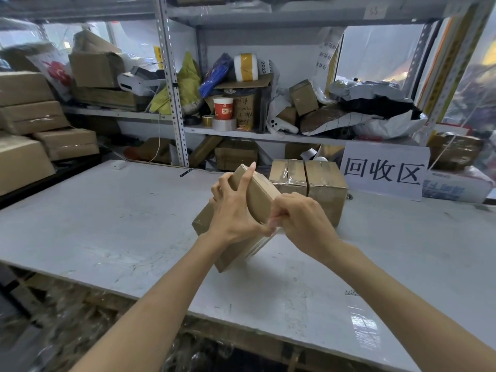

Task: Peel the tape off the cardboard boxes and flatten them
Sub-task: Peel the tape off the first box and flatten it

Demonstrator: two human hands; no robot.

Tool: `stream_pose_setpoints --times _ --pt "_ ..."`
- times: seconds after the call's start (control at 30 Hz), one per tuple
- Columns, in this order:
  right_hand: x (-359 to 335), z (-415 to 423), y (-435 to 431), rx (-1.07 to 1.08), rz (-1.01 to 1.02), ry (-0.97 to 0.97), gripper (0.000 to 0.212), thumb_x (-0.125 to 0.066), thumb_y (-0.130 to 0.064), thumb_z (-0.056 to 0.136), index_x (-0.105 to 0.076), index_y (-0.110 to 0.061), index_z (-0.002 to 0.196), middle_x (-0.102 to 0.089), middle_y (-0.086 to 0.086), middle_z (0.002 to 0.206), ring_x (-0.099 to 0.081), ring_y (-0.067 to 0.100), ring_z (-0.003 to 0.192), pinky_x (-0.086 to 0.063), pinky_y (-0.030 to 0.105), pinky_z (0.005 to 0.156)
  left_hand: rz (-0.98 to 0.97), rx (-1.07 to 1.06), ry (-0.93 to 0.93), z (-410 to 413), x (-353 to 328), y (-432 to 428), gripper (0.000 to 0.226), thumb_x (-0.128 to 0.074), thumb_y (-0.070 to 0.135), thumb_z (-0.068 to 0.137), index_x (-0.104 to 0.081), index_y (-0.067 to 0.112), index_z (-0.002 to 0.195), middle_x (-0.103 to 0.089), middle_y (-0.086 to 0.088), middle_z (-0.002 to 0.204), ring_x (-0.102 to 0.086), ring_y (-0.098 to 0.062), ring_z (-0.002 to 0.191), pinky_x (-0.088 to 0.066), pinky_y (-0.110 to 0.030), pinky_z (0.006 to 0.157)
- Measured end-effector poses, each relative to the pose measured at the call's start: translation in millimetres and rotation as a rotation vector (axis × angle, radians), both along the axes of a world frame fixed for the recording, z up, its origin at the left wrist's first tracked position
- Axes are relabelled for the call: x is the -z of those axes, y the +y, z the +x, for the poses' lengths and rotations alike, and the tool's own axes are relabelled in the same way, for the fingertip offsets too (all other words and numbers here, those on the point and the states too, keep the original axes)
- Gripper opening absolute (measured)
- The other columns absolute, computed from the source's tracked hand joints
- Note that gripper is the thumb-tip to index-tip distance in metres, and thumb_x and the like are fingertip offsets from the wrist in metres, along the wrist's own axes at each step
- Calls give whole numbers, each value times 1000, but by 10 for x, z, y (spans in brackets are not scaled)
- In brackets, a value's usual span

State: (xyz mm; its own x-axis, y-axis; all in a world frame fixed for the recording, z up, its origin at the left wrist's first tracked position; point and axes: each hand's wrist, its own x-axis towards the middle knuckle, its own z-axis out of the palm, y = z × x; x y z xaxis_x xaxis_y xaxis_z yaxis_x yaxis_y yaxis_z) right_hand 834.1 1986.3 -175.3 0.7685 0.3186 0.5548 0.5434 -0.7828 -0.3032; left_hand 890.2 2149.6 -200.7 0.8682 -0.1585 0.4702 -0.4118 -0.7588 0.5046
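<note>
Held a small flat cardboard box [261,194] tilted in the air just above the white table [120,224], near its middle. Gripped the far end with the left hand [230,210], fingers spread over the top face, index finger pointing up. Pinched at the near edge with the right hand [300,216], fingers curled tight, close against the left thumb; could not make out whether a loose strip end lay in that pinch.

Looked like the peeling step, early on, with the box not yet flattened. Called next for a firm left-hand hold and a steady, low pull along the seam to keep the strip from tearing.

Left a larger carton [322,181], wrapped in clear tape [289,175], standing just behind on the table. Showed a white sign [383,171] to the right reading "回收区". Showed a red paper cup [223,108] on the shelf [241,130], marked "W"; other writing too small to read.
</note>
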Motion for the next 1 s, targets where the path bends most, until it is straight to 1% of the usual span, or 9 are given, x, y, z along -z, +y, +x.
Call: stream_pose_setpoints --times 0.2,0.27,0.37,0.47,0.53,0.63,0.77,0.9,1.0 --pt "88 20 -281 38 134 12 19 -77 -3 74 -62 -11 67 -61 -5 66 -55 10 60 -41 22 58 -240 57 32 98 96 187 116 -80 68 36 -24 49 136 -19 12 125 -25 -18 119 -41 -37 100" --pt "109 38 -278 142 329 -30 13 -78 -12 76 -66 -11 79 -65 -3 75 -59 6 59 -48 22 57 -264 77 -5 101 105 173 114 -82 63 36 -25 47 133 -18 14 125 -25 -18 120 -40 -32 97" --pt "71 65 -160 276 563 -66 26 -79 -28 76 -67 -16 95 -58 -4 100 -62 0 59 -55 22 58 -277 116 -25 105 36 122 114 -85 54 39 -24 43 134 -19 9 132 -27 -20 124 -39 -31 98" --pt "32 90 -42 348 591 -43 33 -73 -43 79 -64 -15 95 -51 -1 112 -63 2 65 -57 30 64 -246 126 -29 130 -22 127 118 -86 48 40 -21 39 138 -16 3 140 -29 -26 129 -39 -38 105" --pt "24 118 20 391 533 0 50 -76 -44 76 -59 -16 113 -44 3 126 -66 14 74 -56 34 73 -243 127 -22 124 -28 153 118 -85 50 40 -19 41 138 -15 6 139 -27 -23 128 -38 -38 105" --pt "24 168 43 312 540 147 96 -83 -23 71 -26 -25 148 -40 5 130 -65 22 83 -55 36 80 -153 125 -4 142 30 235 118 -85 50 42 -16 45 138 -13 8 139 -23 -17 124 -40 -42 106" --pt "109 189 59 180 339 157 24 -69 -10 86 -70 -11 110 -70 6 102 -65 18 89 -55 31 79 -269 77 147 159 40 222 105 -71 77 43 -14 62 129 -10 20 136 -19 -12 120 -31 -32 100" --pt "116 198 98 155 427 164 17 -71 -18 84 -76 -14 99 -72 -1 94 -61 3 78 -47 9 66 -336 38 203 229 19 201 97 -71 65 44 -16 59 124 -12 20 126 -25 -14 114 -32 -25 90" --pt "75 248 83 182 489 195 19 -71 -24 83 -76 -13 97 -74 -2 88 -63 2 76 -44 8 61 -311 56 259 261 -19 243 100 -73 58 41 -16 61 122 -10 22 114 -29 -16 115 -37 -28 92"
